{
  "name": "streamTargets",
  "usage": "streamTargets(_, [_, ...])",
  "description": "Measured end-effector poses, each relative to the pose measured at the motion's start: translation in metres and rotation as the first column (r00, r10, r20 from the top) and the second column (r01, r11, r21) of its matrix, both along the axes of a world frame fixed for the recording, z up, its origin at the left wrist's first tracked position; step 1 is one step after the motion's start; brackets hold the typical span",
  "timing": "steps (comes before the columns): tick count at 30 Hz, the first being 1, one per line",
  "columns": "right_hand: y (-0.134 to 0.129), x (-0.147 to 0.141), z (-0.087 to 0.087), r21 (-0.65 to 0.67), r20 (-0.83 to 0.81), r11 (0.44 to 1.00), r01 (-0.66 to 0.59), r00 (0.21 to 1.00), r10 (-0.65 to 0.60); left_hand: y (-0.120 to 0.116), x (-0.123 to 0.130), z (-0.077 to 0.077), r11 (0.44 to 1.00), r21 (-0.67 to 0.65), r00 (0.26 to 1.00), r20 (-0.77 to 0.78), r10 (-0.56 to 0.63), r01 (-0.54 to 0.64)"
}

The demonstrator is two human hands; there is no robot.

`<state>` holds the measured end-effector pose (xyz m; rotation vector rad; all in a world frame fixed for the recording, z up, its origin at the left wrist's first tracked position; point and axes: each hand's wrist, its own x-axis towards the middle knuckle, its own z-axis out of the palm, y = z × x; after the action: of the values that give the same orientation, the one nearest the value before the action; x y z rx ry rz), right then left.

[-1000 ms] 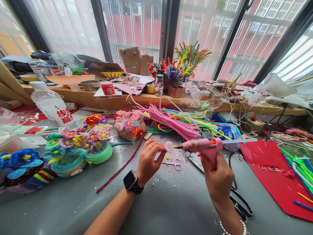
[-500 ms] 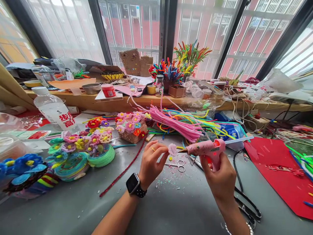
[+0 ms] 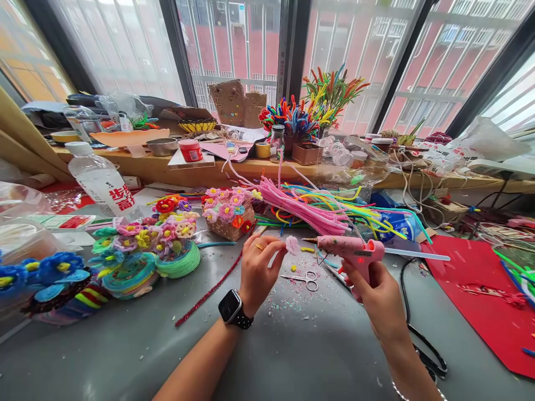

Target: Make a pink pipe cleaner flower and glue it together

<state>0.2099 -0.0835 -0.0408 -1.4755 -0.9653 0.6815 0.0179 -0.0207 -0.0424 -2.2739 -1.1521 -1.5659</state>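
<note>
My left hand [image 3: 261,267] pinches a small pale pink pipe-cleaner flower [image 3: 292,245] between thumb and fingertips, above the grey table. In my right hand [image 3: 380,295] is a pink hot glue gun [image 3: 349,250], its red light lit and a clear glue stick [image 3: 418,254] jutting from the back. The nozzle points left at the flower, with a small gap between them. Below lie small scissors [image 3: 307,279], a yellow pompom-like bit [image 3: 293,268] and scattered glitter. A bundle of pink pipe cleaners [image 3: 301,206] rests just behind my hands.
To the left stand pipe-cleaner flower baskets [image 3: 178,259], blue flowers [image 3: 45,273] and a water bottle [image 3: 102,181]. A woven flower basket [image 3: 229,217] sits behind my left hand. Red felt [image 3: 480,295] and a black cord [image 3: 426,348] lie to the right. The windowsill [image 3: 234,170] is cluttered.
The glue gun's nozzle has drawn back from the pink flower, opening a small gap. The flower has turned and risen slightly in my left hand. The whole view has shifted a little.
</note>
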Motion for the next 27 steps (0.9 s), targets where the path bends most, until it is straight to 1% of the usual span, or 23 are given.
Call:
streamTargets(2, [-0.001,-0.001,0.001,-0.015,-0.095,0.999,-0.029,0.995,0.027,0.000,-0.001,0.000,0.999,0.007,0.999,0.003,0.051,-0.051])
streamTargets(4, [-0.002,-0.003,0.005,-0.033,-0.167,0.999,-0.030,0.986,0.024,0.000,-0.002,0.001,0.996,0.002,0.996,0.003,0.091,-0.092])
streamTargets(6, [-0.003,-0.004,0.009,-0.053,-0.220,0.998,-0.018,0.976,0.006,0.000,-0.003,0.001,0.997,-0.029,0.997,0.009,0.075,-0.075])
streamTargets(9, [-0.005,-0.003,0.014,-0.080,-0.264,0.996,-0.040,0.964,0.017,-0.002,-0.004,0.000,0.987,-0.151,0.996,0.085,-0.039,0.052])
streamTargets(10, [-0.005,-0.002,0.015,-0.084,-0.272,0.994,-0.065,0.961,0.040,-0.003,-0.004,0.000,0.970,-0.212,0.987,0.134,-0.088,0.115])
streamTargets(12, [-0.005,-0.001,0.015,-0.086,-0.281,0.989,-0.118,0.956,0.090,-0.004,-0.003,0.000,0.911,-0.324,0.950,0.258,-0.175,0.256])
streamTargets(13, [-0.005,0.000,0.014,-0.083,-0.283,0.986,-0.142,0.952,0.114,-0.004,-0.003,0.001,0.876,-0.360,0.923,0.325,-0.204,0.321])
streamTargets(15, [-0.004,0.001,0.013,-0.073,-0.290,0.980,-0.186,0.944,0.157,-0.003,-0.002,0.003,0.817,-0.388,0.858,0.461,-0.228,0.426])
streamTargets(18, [-0.004,0.003,0.010,-0.046,-0.309,0.969,-0.242,0.926,0.216,0.000,-0.002,0.005,0.746,-0.396,0.748,0.633,-0.201,0.536])
streamTargets(21, [-0.005,0.002,0.010,-0.020,-0.349,0.955,-0.295,0.897,0.270,0.003,-0.003,0.007,0.646,-0.414,0.635,0.759,-0.143,0.641])
streamTargets(23, [-0.006,0.001,0.011,0.003,-0.391,0.938,-0.346,0.863,0.320,0.004,-0.004,0.008,0.571,-0.391,0.532,0.841,-0.098,0.722])
streamTargets(25, [-0.009,0.000,0.013,0.036,-0.436,0.919,-0.394,0.821,0.369,0.006,-0.005,0.008,0.499,-0.335,0.410,0.911,-0.044,0.799])
streamTargets(27, [-0.011,0.001,0.013,0.072,-0.475,0.901,-0.428,0.779,0.409,0.008,-0.007,0.009,0.451,-0.286,0.308,0.951,0.025,0.846])
